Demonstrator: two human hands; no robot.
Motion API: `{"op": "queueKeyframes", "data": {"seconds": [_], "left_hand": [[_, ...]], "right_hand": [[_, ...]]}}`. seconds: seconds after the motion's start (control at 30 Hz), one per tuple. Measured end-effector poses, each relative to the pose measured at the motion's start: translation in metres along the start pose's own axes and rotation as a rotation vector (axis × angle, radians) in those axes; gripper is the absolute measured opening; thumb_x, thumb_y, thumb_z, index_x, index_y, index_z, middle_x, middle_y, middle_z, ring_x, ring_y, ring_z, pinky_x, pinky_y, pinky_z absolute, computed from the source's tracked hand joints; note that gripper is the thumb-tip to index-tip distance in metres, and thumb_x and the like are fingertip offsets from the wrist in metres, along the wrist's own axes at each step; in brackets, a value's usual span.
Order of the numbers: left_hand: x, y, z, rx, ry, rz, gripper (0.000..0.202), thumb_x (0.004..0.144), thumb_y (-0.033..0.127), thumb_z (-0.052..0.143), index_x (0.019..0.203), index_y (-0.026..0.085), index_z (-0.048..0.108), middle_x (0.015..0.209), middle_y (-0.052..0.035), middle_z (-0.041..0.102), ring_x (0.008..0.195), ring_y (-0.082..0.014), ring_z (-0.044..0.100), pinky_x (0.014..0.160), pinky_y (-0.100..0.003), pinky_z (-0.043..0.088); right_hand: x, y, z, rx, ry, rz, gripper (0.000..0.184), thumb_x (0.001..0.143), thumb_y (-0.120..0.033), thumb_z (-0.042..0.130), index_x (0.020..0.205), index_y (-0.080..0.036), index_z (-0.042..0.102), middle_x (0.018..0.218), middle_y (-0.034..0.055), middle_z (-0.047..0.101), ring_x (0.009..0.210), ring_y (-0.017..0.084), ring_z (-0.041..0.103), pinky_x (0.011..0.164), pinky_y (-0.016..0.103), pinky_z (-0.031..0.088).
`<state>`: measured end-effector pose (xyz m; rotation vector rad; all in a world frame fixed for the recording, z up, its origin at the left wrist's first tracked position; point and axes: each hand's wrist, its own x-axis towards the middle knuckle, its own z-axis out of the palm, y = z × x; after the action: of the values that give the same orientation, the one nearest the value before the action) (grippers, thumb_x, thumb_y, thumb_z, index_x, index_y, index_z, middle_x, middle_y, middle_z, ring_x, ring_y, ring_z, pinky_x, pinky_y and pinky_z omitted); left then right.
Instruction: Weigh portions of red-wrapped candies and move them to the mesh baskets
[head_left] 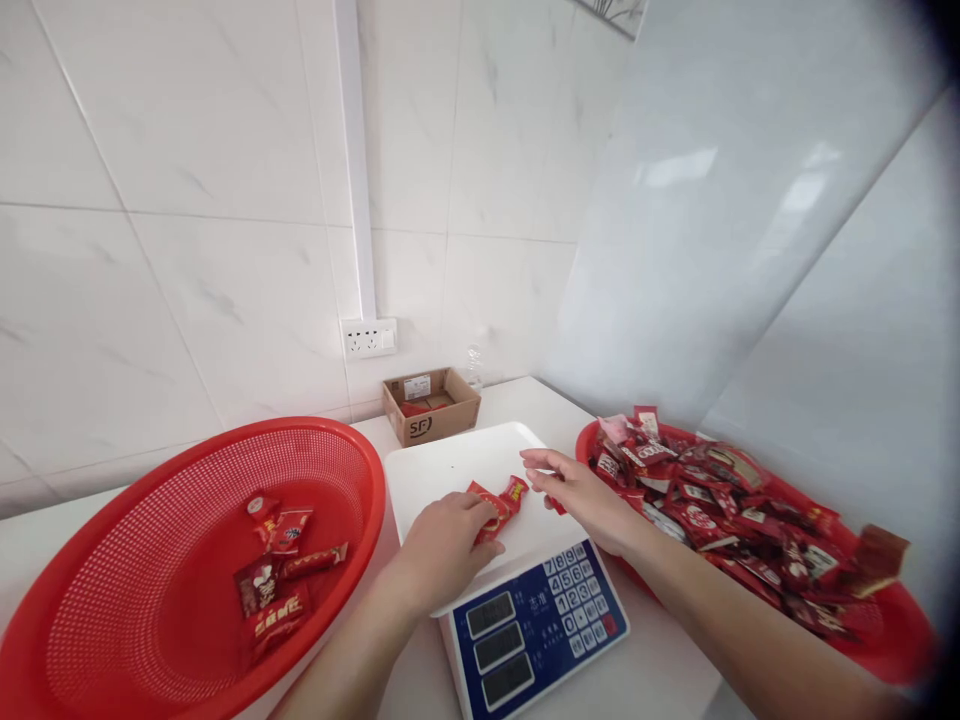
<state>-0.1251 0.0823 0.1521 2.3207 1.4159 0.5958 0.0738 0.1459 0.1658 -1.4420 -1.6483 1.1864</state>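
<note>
A white-and-blue weighing scale (525, 610) stands in front of me, with its white pan (435, 480) behind the keypad. My left hand (448, 545) is over the pan, its thumb and fingers curled round a red snack packet (493, 510). Beside that lies a smaller red and yellow wrapped candy (514, 491), close to both hands. At the right of the pan is my right hand (574, 492), with bent fingers around a small red packet (555, 503) that is mostly hidden. The scale's displays show no readable figures.
On the left, a large red basket (360, 470) holds several wrapped snacks. A second red basket (892, 640) on the right is heaped with red packets. An open cardboard box (442, 425) and a clear bottle (474, 368) stand by the wall, below a socket (369, 338).
</note>
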Motion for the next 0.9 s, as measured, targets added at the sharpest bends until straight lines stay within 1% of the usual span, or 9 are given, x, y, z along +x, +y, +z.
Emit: {"op": "queueKeyframes", "data": {"seconds": [0.07,0.13,0.23,0.37,0.53,0.63,0.73,0.83,0.9], "left_hand": [[0.001,0.0,0.0,0.024,-0.004,0.013,0.03,0.087,0.028,0.054,0.116,0.025,0.062,0.113,-0.0045,0.064,0.103,-0.0238,0.059,0.089,-0.036,0.045],[0.003,0.001,0.001,0.056,-0.009,0.005,0.027,0.087,0.027,0.053,0.112,0.024,0.064,0.112,-0.005,0.064,0.102,-0.0238,0.06,0.089,-0.036,0.045],[0.004,0.002,0.0,0.099,-0.01,-0.035,0.025,0.087,0.027,0.053,0.109,0.022,0.065,0.114,-0.0068,0.064,0.101,-0.0255,0.061,0.088,-0.038,0.046],[0.004,0.001,-0.001,0.074,0.009,-0.038,0.026,0.088,0.027,0.053,0.111,0.021,0.063,0.114,-0.0063,0.064,0.104,-0.0253,0.059,0.091,-0.039,0.046],[0.005,-0.002,0.0,0.039,0.107,-0.048,0.031,0.09,0.029,0.05,0.119,0.022,0.059,0.132,-0.0082,0.055,0.125,-0.029,0.045,0.105,-0.048,0.035],[0.006,-0.004,0.003,0.013,0.148,-0.048,0.036,0.092,0.033,0.047,0.125,0.022,0.056,0.138,-0.009,0.051,0.133,-0.0293,0.038,0.109,-0.051,0.03],[0.005,-0.004,0.005,-0.005,0.141,-0.029,0.035,0.092,0.035,0.047,0.124,0.024,0.057,0.137,-0.0079,0.052,0.133,-0.0289,0.038,0.109,-0.052,0.03],[0.004,-0.003,0.005,0.001,0.132,-0.006,0.032,0.091,0.033,0.049,0.12,0.025,0.059,0.133,-0.0071,0.055,0.131,-0.0279,0.042,0.109,-0.052,0.03],[0.004,-0.001,0.003,0.004,0.122,-0.004,0.03,0.091,0.031,0.049,0.118,0.025,0.059,0.129,-0.0067,0.058,0.129,-0.0273,0.044,0.109,-0.052,0.03]], "right_hand": [[0.003,0.003,0.001,0.105,0.0,0.013,0.049,0.08,-0.038,0.057,0.126,-0.019,0.051,0.132,0.0118,0.053,0.105,0.019,0.059,0.086,0.03,0.049],[0.006,0.006,0.0,0.167,0.001,-0.004,0.059,0.079,-0.04,0.06,0.132,-0.02,0.045,0.139,0.0135,0.047,0.124,0.02,0.048,0.1,0.033,0.042],[0.007,0.012,-0.007,0.132,0.024,-0.073,0.063,0.077,-0.043,0.063,0.133,-0.022,0.045,0.146,0.0108,0.04,0.135,0.022,0.036,0.109,0.036,0.033],[0.003,0.028,-0.037,-0.05,0.118,-0.138,0.053,0.08,-0.04,0.058,0.13,-0.023,0.048,0.145,0.0069,0.042,0.135,0.022,0.036,0.112,0.039,0.029],[-0.007,0.061,-0.095,-0.256,0.196,-0.001,0.043,0.085,-0.035,0.047,0.124,-0.017,0.053,0.132,0.0093,0.055,0.122,0.021,0.051,0.106,0.037,0.038],[-0.012,0.079,-0.118,-0.345,0.176,0.065,0.04,0.08,-0.033,0.053,0.115,-0.016,0.06,0.122,0.0108,0.063,0.112,0.025,0.058,0.101,0.04,0.042],[-0.01,0.091,-0.122,-0.445,0.125,0.088,0.049,0.073,-0.035,0.064,0.119,-0.019,0.06,0.126,0.0098,0.061,0.114,0.028,0.057,0.102,0.043,0.041],[-0.003,0.097,-0.113,-0.54,0.113,0.076,0.069,0.067,-0.031,0.069,0.132,-0.018,0.051,0.142,0.0127,0.045,0.127,0.029,0.045,0.107,0.04,0.034],[0.003,0.099,-0.107,-0.592,0.124,0.067,0.072,0.067,-0.027,0.069,0.135,-0.017,0.047,0.147,0.0147,0.037,0.129,0.028,0.043,0.106,0.038,0.034]]}}
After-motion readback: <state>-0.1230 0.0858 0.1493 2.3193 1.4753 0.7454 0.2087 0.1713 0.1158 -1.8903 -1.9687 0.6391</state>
